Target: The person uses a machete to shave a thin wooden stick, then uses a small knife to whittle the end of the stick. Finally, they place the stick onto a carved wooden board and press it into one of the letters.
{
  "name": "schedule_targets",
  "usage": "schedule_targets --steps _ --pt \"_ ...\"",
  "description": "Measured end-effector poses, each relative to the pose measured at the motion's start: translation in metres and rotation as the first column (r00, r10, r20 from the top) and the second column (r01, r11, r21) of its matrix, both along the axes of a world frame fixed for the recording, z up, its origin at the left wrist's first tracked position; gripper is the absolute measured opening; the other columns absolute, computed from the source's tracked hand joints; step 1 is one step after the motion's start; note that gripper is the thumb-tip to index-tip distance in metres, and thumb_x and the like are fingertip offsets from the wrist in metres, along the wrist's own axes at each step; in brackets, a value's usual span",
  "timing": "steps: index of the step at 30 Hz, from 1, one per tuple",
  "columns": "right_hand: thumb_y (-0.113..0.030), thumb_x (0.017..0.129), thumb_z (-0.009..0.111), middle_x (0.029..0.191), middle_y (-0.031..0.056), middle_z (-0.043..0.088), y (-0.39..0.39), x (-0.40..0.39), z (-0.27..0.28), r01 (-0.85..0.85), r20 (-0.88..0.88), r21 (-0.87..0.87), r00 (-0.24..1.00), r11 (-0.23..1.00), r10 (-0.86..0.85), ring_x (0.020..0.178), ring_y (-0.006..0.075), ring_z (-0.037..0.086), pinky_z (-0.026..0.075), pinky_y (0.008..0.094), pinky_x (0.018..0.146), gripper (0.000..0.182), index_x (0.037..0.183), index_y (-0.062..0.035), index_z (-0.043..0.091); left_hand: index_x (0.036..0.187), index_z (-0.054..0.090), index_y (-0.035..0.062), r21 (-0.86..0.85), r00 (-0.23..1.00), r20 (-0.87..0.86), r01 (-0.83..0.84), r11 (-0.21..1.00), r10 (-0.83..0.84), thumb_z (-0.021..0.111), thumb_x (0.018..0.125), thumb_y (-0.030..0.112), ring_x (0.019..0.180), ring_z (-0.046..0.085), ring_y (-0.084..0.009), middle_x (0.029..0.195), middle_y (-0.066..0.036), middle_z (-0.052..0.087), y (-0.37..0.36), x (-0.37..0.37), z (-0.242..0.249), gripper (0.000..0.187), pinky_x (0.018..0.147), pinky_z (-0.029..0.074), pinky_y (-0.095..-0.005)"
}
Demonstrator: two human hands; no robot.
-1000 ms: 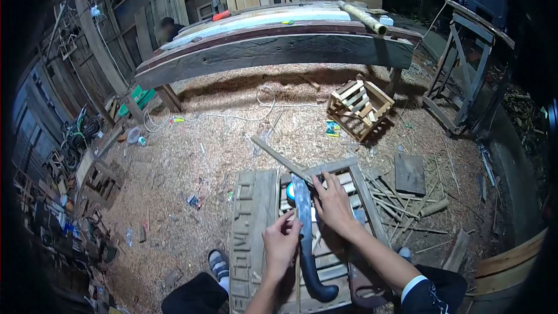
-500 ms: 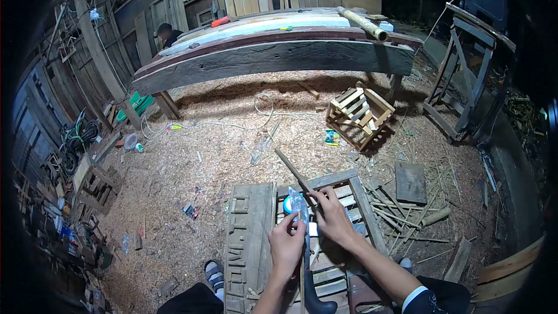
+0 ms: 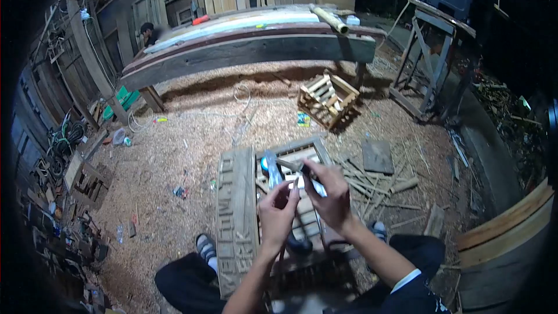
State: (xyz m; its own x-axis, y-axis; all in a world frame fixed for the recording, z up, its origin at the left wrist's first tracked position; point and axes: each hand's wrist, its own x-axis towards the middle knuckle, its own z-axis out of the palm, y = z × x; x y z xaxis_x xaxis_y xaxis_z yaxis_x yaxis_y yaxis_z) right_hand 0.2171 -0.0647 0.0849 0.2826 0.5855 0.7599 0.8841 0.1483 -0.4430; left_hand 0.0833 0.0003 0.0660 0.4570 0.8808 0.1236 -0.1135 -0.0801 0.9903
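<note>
My left hand (image 3: 277,216) is closed in a pinch on a small thin pale strip (image 3: 296,184), perhaps wood. Close beside it, my right hand (image 3: 330,191) grips a slim stick-like tool with a wooden shaft (image 3: 288,165) that points away to the left; its working end is hidden by the fingers. Beneath the hands lies a slatted wooden frame (image 3: 318,146). On it are a bluish, plastic-looking piece (image 3: 271,171), a round blue-and-white item (image 3: 264,164) and a dark curved handle (image 3: 300,246). Left of these rests a wooden board with raised letters (image 3: 235,197).
A long workbench (image 3: 250,53) crosses the back, with a bamboo pole (image 3: 329,19) on top. A slatted crate (image 3: 329,100) sits on the shavings-covered floor. Sticks (image 3: 372,185) lie to the right, near a wooden stand (image 3: 427,58). Another person (image 3: 149,34) is behind the bench.
The view has shifted, so the background sits further left and higher. The stick in my right hand now looks shorter and points more leftward. Both hands have come closer together above the frame.
</note>
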Motion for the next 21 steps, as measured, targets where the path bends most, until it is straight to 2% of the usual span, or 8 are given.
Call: schedule_targets --steps 2,3,6,7,13,18,20,21 --pt "0.001 0.081 0.08 0.106 0.0096 0.075 -0.021 -0.01 0.027 0.034 0.163 0.092 0.985 0.995 -0.048 0.088 0.027 0.067 0.05 0.0393 0.078 0.049 0.128 -0.0062 0.068 0.12 0.072 0.0017 0.039 0.999 0.026 0.029 0.999 -0.03 0.071 0.099 0.009 0.065 0.054 -0.0025 0.08 0.003 0.065 -0.018 -0.01 0.005 0.023 0.054 0.041 -0.0207" --pt "0.001 0.081 0.081 0.11 0.0091 0.075 -0.034 -0.015 0.035 0.035 0.206 0.073 0.977 0.997 -0.049 0.087 0.0267 0.067 0.051 0.0386 0.079 0.049 0.127 -0.006 0.068 0.119 0.074 0.0023 0.029 0.999 0.007 0.046 0.999 -0.046 0.072 0.097 0.011 0.073 0.063 -0.0042 0.083 0.0 0.07 -0.027 -0.017 0.01 0.023 0.063 0.05 -0.0214" --pt "0.005 0.08 0.079 0.102 0.0118 0.074 -0.066 -0.025 0.042 -0.034 0.01 0.038 0.999 0.999 0.033 0.088 0.0284 0.069 0.056 0.0376 0.077 0.045 0.123 -0.0033 0.068 0.121 0.074 0.003 0.074 0.999 0.021 0.027 0.997 -0.028 0.072 0.096 0.008 0.075 0.064 -0.0053 0.088 -0.002 0.072 -0.055 -0.025 0.011 0.026 0.066 0.052 -0.0223" --pt "0.008 0.079 0.076 0.104 0.0148 0.073 -0.077 -0.028 0.044 -0.094 -0.095 0.021 0.991 0.995 0.096 0.095 0.0316 0.069 0.055 0.0389 0.083 0.041 0.119 -0.0014 0.067 0.123 0.073 0.0025 0.111 0.998 0.039 0.046 0.993 -0.05 0.072 0.095 0.007 0.074 0.063 -0.005 0.089 -0.002 0.073 -0.063 -0.029 0.014 0.028 0.066 0.051 -0.0221" --pt "0.007 0.077 0.081 0.105 0.0135 0.076 -0.124 -0.021 0.053 -0.159 -0.102 0.101 0.98 0.982 0.169 0.095 0.0246 0.071 0.059 0.0351 0.081 0.028 0.102 -0.0011 0.071 0.123 0.073 0.0011 0.03 0.992 -0.05 0.116 0.993 -0.114 0.071 0.095 0.006 0.073 0.064 -0.0054 0.091 -0.004 0.074 -0.097 -0.034 0.006 0.028 0.067 0.051 -0.023" --pt "0.007 0.074 0.082 0.104 0.0128 0.076 -0.155 0.013 0.074 -0.127 -0.029 0.199 0.99 0.972 0.136 0.097 0.0264 0.071 0.059 0.0356 0.082 0.031 0.101 -0.0022 0.071 0.123 0.072 -0.0006 0.088 0.975 -0.159 0.172 0.981 -0.157 0.071 0.096 0.007 0.076 0.068 -0.009 0.095 -0.007 0.075 -0.108 -0.024 -0.015 0.028 0.07 0.053 -0.0247" --pt "0.009 0.078 0.079 0.106 0.0157 0.074 -0.162 0.028 0.067 -0.167 -0.092 0.153 0.979 0.974 0.183 0.099 0.0245 0.073 0.061 0.0341 0.084 0.032 0.105 -0.003 0.066 0.123 0.072 -0.0007 0.167 0.982 -0.122 0.165 0.972 -0.145 0.071 0.097 0.008 0.077 0.068 -0.0085 0.094 -0.007 0.075 -0.111 -0.015 -0.031 0.027 0.07 0.054 -0.025" --pt "0.009 0.078 0.079 0.106 0.0157 0.074 -0.161 0.032 0.061 -0.171 -0.089 0.159 0.978 0.972 0.187 0.099 0.0245 0.073 0.061 0.0341 0.084 0.032 0.105 -0.003 0.066 0.123 0.071 -0.0019 0.155 0.971 -0.166 0.2 0.968 -0.174 0.07 0.099 0.01 0.078 0.062 -0.0043 0.097 -0.002 0.072 -0.112 -0.013 -0.031 0.027 0.069 0.049 -0.0215"
